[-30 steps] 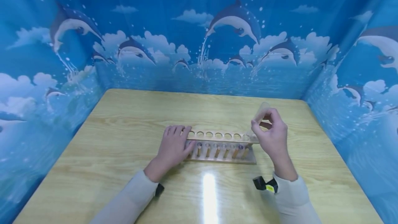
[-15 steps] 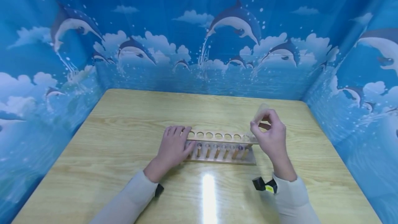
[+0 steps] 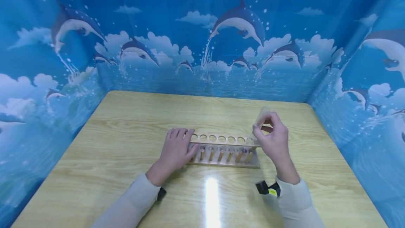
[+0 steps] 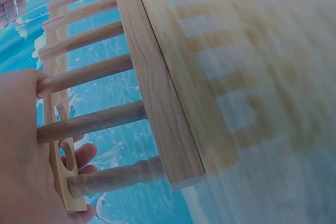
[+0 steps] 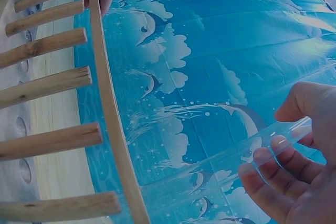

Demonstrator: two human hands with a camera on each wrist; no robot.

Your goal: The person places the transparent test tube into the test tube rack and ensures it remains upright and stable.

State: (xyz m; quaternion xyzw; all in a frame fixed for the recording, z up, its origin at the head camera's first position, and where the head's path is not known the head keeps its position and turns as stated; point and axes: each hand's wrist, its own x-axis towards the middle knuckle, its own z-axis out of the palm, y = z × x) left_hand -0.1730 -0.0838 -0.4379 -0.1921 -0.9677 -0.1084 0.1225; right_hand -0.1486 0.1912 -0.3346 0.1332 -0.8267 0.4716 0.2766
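Observation:
A wooden test tube rack [image 3: 226, 144] stands on the table, with a row of round holes in its top bar and upright pegs [image 5: 44, 86] along its base. At its left end, my left hand [image 3: 177, 149] grips the top bar, fingers over the far side and thumb at the front. My right hand [image 3: 274, 140] pinches a clear test tube [image 5: 210, 163] between thumb and fingers near its upper end. The tube leans, its lower end overlapping the top bar at the rack's right end. Part of the rack's left end is hidden under my left hand.
The light wood table [image 3: 142, 115] is bordered by a blue dolphin-print curtain [image 3: 177, 45] at the back and sides. A black wrist device [image 3: 267, 188] sits at my right cuff. Glare lies on the table in front of the rack.
My right hand has shifted slightly left and toward the rack with the test tube in it. My left hand and the rack stay in place.

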